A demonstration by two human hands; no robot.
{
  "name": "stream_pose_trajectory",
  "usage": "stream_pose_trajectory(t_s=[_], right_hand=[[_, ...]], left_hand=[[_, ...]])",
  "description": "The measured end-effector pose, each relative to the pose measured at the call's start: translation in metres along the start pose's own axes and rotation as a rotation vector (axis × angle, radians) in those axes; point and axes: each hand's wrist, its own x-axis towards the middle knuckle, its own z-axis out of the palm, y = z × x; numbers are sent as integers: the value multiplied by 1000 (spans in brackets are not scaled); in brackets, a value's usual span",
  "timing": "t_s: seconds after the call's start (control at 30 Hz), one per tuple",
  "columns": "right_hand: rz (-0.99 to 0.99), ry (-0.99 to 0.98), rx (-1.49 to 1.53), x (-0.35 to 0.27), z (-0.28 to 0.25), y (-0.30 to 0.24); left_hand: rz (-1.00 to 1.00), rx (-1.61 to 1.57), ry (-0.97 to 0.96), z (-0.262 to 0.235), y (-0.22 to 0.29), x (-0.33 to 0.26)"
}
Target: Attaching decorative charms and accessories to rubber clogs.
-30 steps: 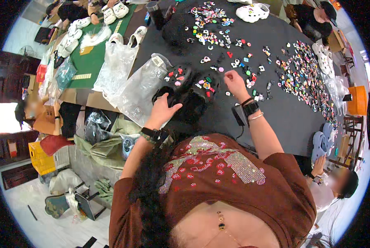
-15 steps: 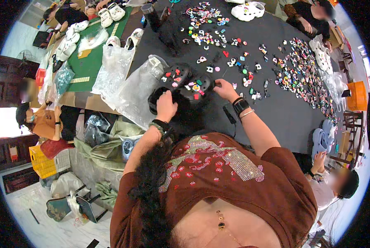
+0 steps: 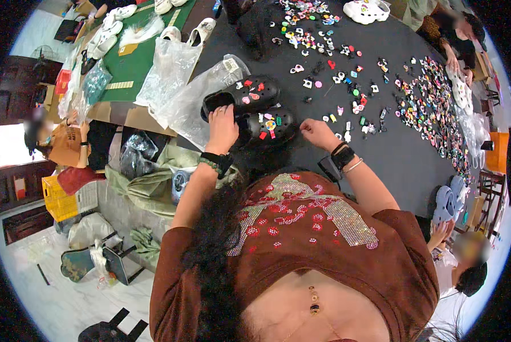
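A pair of black clogs lies in front of me, toes to the right. Red, pink and white shoe charms dot the far clog; the near clog carries colourful ones, among them red and yellow. My left hand grips the near clog at its heel end, fingers bent over the rim. Just right of the near clog's toe, my right hand hovers with fingers pinched together. Whatever may be between its fingertips is too small to make out. Several loose charms lie on the black table beyond that hand.
A large heap of charms spreads over the right side of the black table. Clear plastic bags lie to the left. White clogs stand at the back, blue clogs at the right edge. Other people work around the table.
The clogs have turned slightly and sit closer to level in view. My right hand has drawn away from the near clog's toe. My left hand has shifted up along the heel.
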Motion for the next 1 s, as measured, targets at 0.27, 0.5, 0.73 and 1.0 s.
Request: stream_pose_trajectory(t_s=[0.27, 0.5, 0.73, 1.0], right_hand=[[-199, 79, 7, -1, 0, -30], [-446, 110, -96, 9, 2, -62], [-595, 83, -310, 25, 12, -72], [-561, 146, -351, 35, 18, -73]], left_hand=[[-342, -452, -82, -47, 21, 1], [-704, -1240, -538, -24, 37, -1], [-654, -1323, -612, -3, 48, 9], [-731, -1470, -636, 15, 37, 7]])
